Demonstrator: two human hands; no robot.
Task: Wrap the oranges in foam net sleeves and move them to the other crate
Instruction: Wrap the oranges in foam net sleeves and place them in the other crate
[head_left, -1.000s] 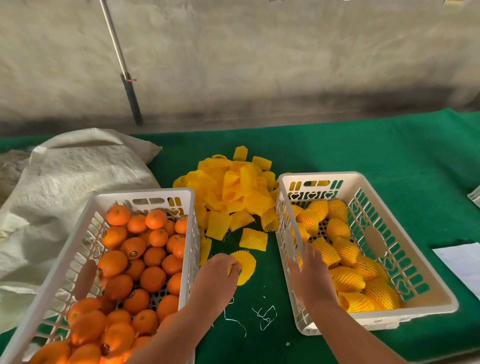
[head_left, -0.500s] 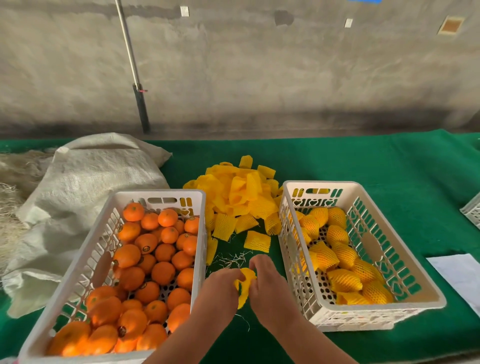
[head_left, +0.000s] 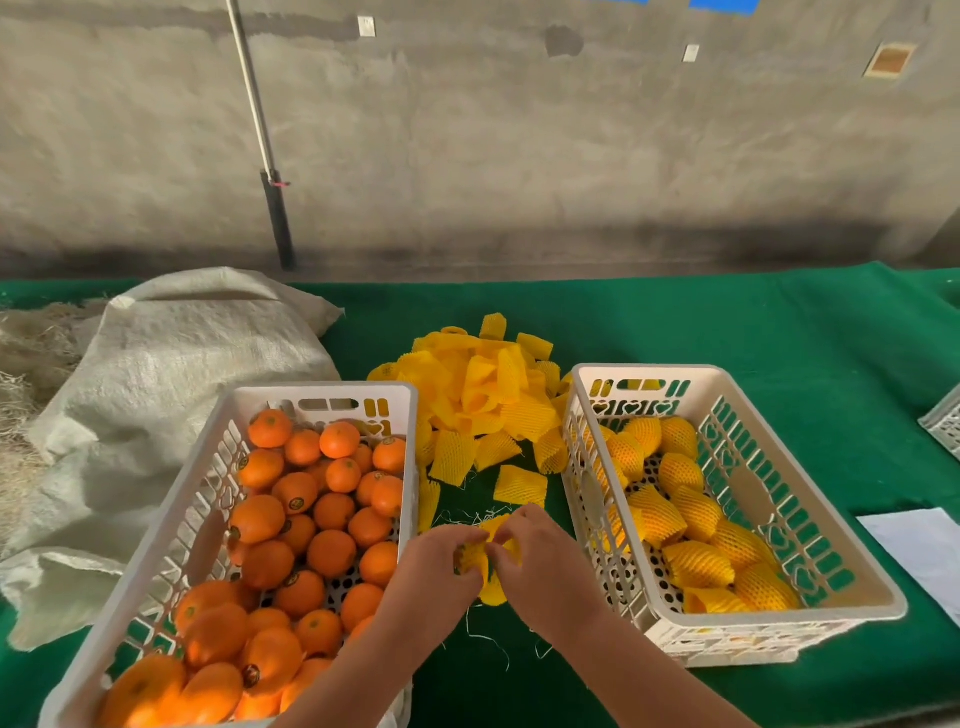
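Observation:
Between the two white crates, my left hand and my right hand both pinch one yellow foam net sleeve just above the green cloth. The left crate holds several bare oranges. Several oranges wrapped in yellow sleeves lie in the right crate. A pile of loose sleeves lies behind my hands, and a single sleeve lies just beyond my fingers. No orange is in either hand.
A white woven sack lies left of the orange crate, with straw at the far left. White paper and the corner of another crate sit at the right edge. Loose threads lie on the green table cloth.
My right hand came out of the right crate and joined my left hand on the sleeve that the left hand picked up. The view has tilted up.

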